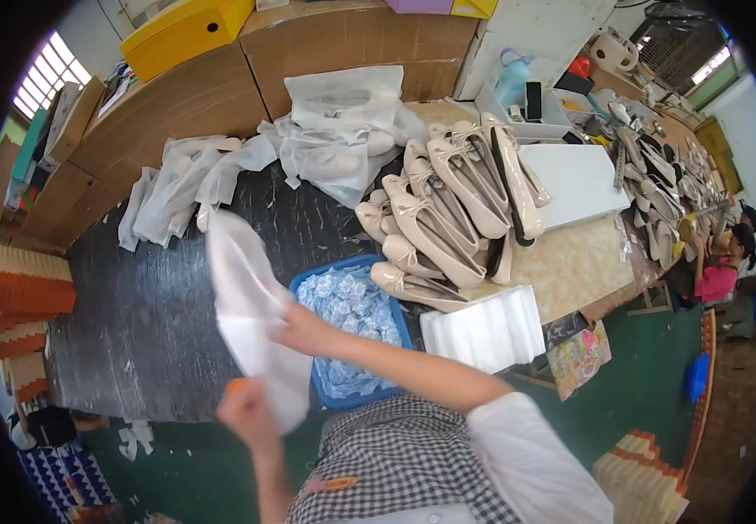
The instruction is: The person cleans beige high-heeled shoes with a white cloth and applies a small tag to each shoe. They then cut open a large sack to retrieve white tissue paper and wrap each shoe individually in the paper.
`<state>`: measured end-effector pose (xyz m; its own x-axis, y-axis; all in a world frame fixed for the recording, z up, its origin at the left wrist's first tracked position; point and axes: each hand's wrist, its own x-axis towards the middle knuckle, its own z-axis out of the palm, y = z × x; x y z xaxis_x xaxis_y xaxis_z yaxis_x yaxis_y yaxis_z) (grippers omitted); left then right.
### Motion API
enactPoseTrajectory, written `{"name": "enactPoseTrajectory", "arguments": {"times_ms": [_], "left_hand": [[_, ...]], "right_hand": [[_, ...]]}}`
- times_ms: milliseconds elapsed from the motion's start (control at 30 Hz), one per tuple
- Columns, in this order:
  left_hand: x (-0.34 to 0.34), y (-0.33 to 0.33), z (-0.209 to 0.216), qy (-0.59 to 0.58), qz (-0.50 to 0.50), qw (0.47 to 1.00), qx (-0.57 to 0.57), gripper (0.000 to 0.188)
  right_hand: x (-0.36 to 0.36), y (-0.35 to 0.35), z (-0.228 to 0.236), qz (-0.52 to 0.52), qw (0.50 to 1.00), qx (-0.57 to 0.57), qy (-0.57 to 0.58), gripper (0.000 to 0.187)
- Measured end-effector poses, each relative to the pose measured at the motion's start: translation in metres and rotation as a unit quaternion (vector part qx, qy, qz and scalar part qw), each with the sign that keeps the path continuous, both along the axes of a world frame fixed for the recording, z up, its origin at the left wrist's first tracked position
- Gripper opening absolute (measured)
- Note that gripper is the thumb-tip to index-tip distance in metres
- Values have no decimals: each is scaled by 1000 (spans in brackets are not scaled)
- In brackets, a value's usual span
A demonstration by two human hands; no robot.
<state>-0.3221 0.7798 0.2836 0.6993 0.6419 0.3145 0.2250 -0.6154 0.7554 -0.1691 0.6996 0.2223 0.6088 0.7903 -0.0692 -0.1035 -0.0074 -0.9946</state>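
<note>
My right hand (301,330) is closed on a thin white translucent bag (242,253), held stretched out over the black table. The bag is smeared by motion, so I cannot tell whether a shoe is inside it. My left hand (251,419) is closed beside the bag's near end, with a small orange piece (236,385) at its fingers; it is blurred, and what the fingers hold is unclear. Close by my right forearm stands a blue basket (362,406) of crumpled blue-and-white packets (352,306). To its right lies a heap of beige flat shoes with bows (434,214).
Wrapped shoes in white bags (343,153) lie at the back of the black table (151,323). A stack of white sheets (487,332) sits right of the basket. Beyond the shoes are a white box (570,185) and a blue bottle (511,83). A person (718,279) is far right.
</note>
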Motion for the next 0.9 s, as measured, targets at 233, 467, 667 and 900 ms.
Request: {"name": "enactPoseTrajectory", "arguments": {"times_ms": [233,467,667,900], "left_hand": [[2,22,-23,-47,31,974,-221,27],[21,24,-19,57,-39,968,-241,17],[57,-42,-31,99,-135,934,-314,14],[48,-36,-73,51,-73,908,-410,18]], "right_hand": [[-15,-29,41,71,992,-81,-60,24],[59,-227,-26,-311,727,-387,-475,27],[-14,-122,16,-133,983,-125,-30,22],[-2,-187,-13,-198,915,-227,-269,15]]}}
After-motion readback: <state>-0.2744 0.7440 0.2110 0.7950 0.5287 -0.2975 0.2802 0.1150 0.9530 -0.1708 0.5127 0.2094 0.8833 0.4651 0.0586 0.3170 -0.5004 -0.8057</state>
